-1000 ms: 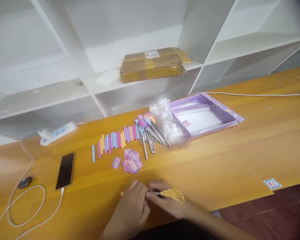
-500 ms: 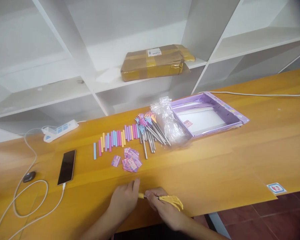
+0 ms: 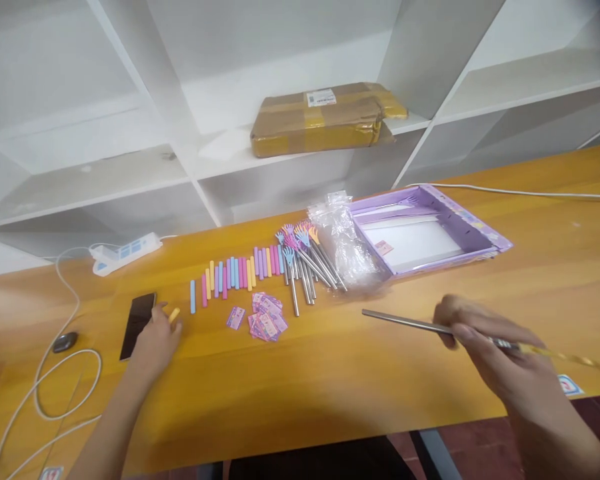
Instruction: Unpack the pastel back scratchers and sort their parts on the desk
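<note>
At the left, my left hand [image 3: 156,340] pinches a short yellow handle sleeve [image 3: 174,315] beside the dark phone [image 3: 138,323]. My right hand [image 3: 495,353] is closed round the metal rod of a back scratcher [image 3: 405,320]; its yellow hand-shaped end [image 3: 555,355] is blurred and points right. Between the hands lie a row of coloured handle sleeves [image 3: 235,273], in pink, blue, purple and yellow, and a pile of metal back scratchers [image 3: 307,267] with coloured hand ends. Small printed cards [image 3: 267,320] are heaped in front of them.
A clear plastic bag heap [image 3: 347,247] touches the purple open box [image 3: 460,257], which holds a purple back scratcher. A power strip [image 3: 126,253], white cable [image 3: 45,417] and black mouse-like object [image 3: 65,342] lie left. A taped carton [image 3: 325,123] sits on the shelf behind.
My hands have moved apart. The yellow sleeve has come off the rod and gone left with my left hand. My right hand has carried the bare-rodded back scratcher right.
</note>
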A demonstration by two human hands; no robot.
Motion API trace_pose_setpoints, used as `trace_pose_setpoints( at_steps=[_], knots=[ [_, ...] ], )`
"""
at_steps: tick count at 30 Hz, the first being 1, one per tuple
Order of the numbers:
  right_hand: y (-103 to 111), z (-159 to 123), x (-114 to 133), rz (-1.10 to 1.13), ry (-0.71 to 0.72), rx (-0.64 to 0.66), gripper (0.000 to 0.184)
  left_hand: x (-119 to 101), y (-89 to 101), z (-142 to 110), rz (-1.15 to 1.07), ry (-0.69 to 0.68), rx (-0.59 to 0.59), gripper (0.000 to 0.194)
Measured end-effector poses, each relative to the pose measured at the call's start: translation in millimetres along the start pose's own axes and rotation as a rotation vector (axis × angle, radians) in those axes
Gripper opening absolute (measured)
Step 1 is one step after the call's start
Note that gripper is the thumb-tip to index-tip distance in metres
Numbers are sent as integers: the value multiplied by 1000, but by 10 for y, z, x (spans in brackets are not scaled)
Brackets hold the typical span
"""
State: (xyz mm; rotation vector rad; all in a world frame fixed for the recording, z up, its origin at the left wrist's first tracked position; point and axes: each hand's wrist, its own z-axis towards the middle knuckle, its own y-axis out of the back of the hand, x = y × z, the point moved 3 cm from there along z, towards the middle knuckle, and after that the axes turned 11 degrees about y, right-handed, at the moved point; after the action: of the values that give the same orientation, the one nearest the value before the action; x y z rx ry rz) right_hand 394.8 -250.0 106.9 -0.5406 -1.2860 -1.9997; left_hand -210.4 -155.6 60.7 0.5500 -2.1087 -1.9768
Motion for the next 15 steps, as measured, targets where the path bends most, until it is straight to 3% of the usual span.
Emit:
trace_pose_setpoints(
  at_steps=[3,6,9,12,15],
  knots=[
    [-107,591,182,150,126,-22,53,-287,-103,258,-148,38,-28,56],
    [-596,1202,213,3,103,-15,54,-537,-228,443,-240,66,-90,47],
    [-1183,1676,75,-222,119,184,39,-646,-319,543,-308,41,-122,38],
    [-1598,1900,-108,-292,117,293,24,-669,-369,542,-375,32,-167,32],
    [-1814,1885,-215,-261,122,277,17,-678,-385,486,-452,34,-214,28]
  ],
)
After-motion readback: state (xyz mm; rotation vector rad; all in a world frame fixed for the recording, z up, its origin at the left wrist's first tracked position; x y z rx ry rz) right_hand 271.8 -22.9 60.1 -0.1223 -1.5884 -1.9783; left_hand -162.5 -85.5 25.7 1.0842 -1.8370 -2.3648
